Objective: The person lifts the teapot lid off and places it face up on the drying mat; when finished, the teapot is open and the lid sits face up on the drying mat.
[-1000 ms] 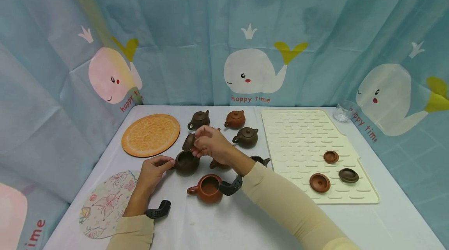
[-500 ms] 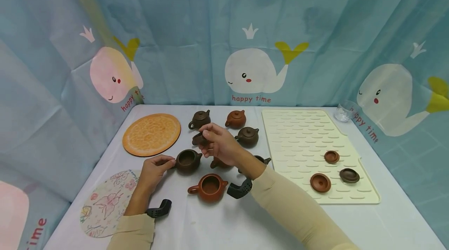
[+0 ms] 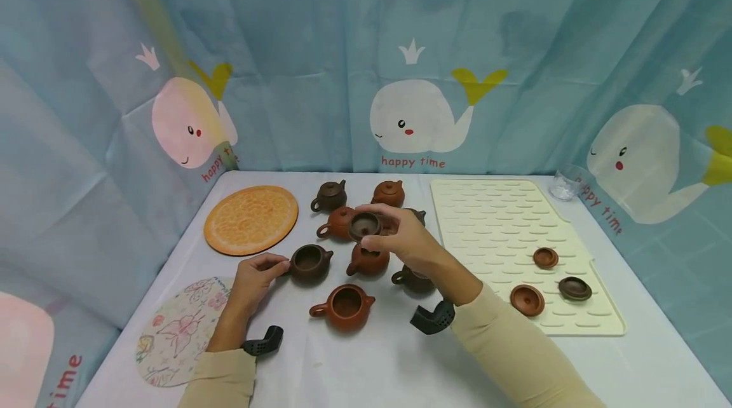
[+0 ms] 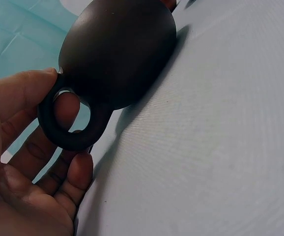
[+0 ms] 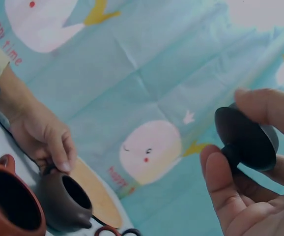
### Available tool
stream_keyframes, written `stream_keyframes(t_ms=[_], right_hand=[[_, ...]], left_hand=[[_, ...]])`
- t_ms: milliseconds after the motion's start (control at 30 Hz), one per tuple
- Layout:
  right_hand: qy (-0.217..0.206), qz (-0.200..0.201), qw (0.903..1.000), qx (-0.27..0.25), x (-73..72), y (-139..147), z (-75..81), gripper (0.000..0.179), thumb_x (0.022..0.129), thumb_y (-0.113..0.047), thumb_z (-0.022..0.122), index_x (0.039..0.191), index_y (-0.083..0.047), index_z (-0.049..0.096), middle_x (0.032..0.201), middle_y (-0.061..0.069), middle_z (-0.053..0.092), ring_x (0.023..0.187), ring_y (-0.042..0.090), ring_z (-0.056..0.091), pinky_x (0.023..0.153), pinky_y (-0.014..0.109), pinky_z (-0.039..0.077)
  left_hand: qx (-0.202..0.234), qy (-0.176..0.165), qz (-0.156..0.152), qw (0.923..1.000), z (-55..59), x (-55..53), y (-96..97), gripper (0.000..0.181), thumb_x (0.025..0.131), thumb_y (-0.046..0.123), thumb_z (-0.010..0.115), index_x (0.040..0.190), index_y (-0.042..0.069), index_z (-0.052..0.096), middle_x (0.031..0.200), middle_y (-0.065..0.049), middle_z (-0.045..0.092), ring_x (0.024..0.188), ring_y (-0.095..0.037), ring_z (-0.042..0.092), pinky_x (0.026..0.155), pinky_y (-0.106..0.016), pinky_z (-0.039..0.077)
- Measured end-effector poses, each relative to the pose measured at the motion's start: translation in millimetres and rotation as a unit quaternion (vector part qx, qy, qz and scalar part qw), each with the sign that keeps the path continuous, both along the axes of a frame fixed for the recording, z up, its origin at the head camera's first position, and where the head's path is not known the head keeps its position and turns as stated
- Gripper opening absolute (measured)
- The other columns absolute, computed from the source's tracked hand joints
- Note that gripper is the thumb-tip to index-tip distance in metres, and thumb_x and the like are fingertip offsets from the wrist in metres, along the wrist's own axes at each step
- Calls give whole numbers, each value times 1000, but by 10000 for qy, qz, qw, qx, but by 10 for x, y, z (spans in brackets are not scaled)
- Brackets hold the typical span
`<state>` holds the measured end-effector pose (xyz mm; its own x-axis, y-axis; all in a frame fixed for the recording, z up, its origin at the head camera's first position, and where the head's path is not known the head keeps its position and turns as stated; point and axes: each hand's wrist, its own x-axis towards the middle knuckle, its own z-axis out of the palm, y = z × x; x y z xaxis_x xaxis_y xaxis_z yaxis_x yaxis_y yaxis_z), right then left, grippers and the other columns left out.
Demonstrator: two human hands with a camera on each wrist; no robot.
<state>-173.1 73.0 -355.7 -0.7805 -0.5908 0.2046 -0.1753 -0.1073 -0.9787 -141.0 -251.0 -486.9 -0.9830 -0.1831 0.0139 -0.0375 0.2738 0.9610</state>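
The ring handle (image 4: 68,141) of an uncovered dark-brown teapot (image 3: 311,272) is pinched between the thumb and forefinger of the left hand (image 3: 253,281), the other fingers being loosely bent; the pot is stood upright on the white tabletop (image 3: 320,376). A dark-brown lid (image 3: 365,227) is held up by the right hand (image 3: 405,239), its rim gripped between thumb and curled fingers, with the hollow side turned toward the head camera. Beneath that hand a red-brown teapot (image 3: 368,263) is seen, and nearer the person an uncovered orange-brown teapot (image 3: 347,322) is placed. Another dark teapot (image 3: 413,281) is partly covered by the right forearm, so whether it is lidded can hardly be told. Farther right, three small lids are laid on a cream ridged mat (image 3: 480,217).
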Motion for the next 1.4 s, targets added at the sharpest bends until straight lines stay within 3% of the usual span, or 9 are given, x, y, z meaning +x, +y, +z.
stream_keyframes(t_ms=[133,400,633,933,1233,1400], right_hand=[[346,-225,9990,196,57,207,17,59,81,-6,75,136,-6,53,122,13,59,99,25,60,78,30,50],[574,-349,9975,-201,133,593,33,64,80,10,70,138,7,43,125,22,51,103,26,59,78,31,51],[1046,-734,9918,55,196,923,-8,64,81,12,68,140,4,44,128,24,48,91,22,61,66,31,53],[1789,-818,9803,-150,232,1202,-119,64,78,23,65,137,13,42,125,25,52,99,22,62,74,28,52],[1561,-1247,9798,59,274,1552,-224,65,79,21,65,139,11,41,127,17,51,100,19,61,74,25,52],[1719,-1676,9701,356,292,1760,-322,65,80,23,63,139,12,39,132,9,50,109,15,58,79,22,50]], left_hand=[[68,-9,-51,10000,-1,3,-8,23,87,19,75,100,-1,71,96,-9,68,89,-20,61,74,-26,49],[-13,46,-19,10000,5,-10,3,23,86,20,75,99,1,72,95,-9,68,88,-20,61,73,-26,49],[-54,18,34,10000,14,-6,13,23,86,21,75,99,2,72,95,-9,67,87,-21,61,73,-26,49],[27,14,33,10000,29,-10,30,24,87,19,75,100,0,72,96,-10,67,88,-21,61,74,-26,49],[30,24,16,10000,44,-7,32,23,87,18,74,100,0,72,96,-11,67,88,-21,61,75,-26,49],[2,-10,0,10000,42,-9,25,24,87,20,75,101,0,72,96,-10,67,88,-21,60,75,-27,49]])
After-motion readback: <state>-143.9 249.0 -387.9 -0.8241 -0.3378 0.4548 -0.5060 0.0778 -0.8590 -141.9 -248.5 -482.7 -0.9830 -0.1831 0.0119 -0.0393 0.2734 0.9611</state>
